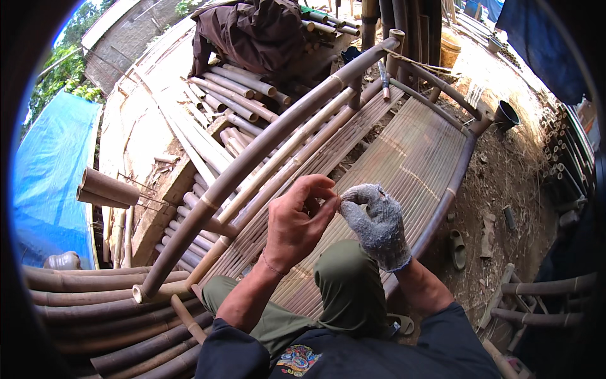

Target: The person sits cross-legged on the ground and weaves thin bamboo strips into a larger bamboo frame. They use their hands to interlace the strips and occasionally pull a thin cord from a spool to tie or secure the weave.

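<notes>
My bare left hand (293, 221) and my right hand (375, 224), in a grey knitted glove, meet in front of me above a bamboo bench. Both are pinched closed, fingertips almost touching. Between them is something thin and tiny, too small to name. Below lies the slatted bamboo seat (391, 170), made of many narrow strips, with a gap running along its length. A thick bamboo rail (271, 132) forms the backrest on the left. My knee in green trousers (350, 278) rests over the seat. A knife-like tool (384, 81) lies at the seat's far end.
Cut bamboo poles (233, 95) are stacked behind the backrest, partly under a dark brown cover (249, 35). A blue tarp (53, 177) hangs at left. A black bucket (506, 115) and a sandal (457, 249) are on the dirt ground at right. More bamboo poles (107, 297) lie at lower left.
</notes>
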Available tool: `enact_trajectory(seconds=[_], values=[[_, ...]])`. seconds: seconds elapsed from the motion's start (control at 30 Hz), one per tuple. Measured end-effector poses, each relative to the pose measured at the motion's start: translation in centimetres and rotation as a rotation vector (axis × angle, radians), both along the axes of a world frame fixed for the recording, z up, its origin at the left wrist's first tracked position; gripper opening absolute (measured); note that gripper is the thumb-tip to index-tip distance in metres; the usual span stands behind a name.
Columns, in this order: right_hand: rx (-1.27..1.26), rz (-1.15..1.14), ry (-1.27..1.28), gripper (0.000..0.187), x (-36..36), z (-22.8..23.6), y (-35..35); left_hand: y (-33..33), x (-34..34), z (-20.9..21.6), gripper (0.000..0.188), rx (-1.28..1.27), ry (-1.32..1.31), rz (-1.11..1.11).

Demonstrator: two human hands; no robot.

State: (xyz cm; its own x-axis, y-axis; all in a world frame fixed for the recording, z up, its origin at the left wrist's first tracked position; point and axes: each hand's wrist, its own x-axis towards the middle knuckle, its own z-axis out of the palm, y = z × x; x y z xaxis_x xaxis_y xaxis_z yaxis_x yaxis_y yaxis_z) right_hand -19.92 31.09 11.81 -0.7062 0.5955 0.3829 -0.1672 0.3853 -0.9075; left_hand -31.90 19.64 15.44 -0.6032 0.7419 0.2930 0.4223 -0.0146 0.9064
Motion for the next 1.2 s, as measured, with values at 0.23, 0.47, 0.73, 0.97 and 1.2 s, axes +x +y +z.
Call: enact_trajectory(seconds=[0.23,0.47,0.73,0.97,1.2], values=[[0.455,-0.156,0.067,0.018,0.0,-0.2,0.6,-0.1,-0.1,-0.3,0.008,-0.058,0.263,-0.053],[0.526,-0.211,0.159,0.031,1.0,0.2,0.5,-1.0,-0.8,0.8,0.012,-0.149,-0.717,-0.268],[0.697,-0.073,0.133,0.03,0.9,0.8,1.0,-0.9,-0.4,1.0,0.017,-0.124,-0.738,-0.261],[0.874,-0.422,0.106,0.018,0.1,-0.5,3.5,-1.1,-1.3,0.0,0.018,-0.247,-0.327,-0.146],[-0.521,0.408,0.091,0.101,0.0,-0.8,2.5,1.2,-1.8,2.3,0.012,-0.136,0.055,-0.366]])
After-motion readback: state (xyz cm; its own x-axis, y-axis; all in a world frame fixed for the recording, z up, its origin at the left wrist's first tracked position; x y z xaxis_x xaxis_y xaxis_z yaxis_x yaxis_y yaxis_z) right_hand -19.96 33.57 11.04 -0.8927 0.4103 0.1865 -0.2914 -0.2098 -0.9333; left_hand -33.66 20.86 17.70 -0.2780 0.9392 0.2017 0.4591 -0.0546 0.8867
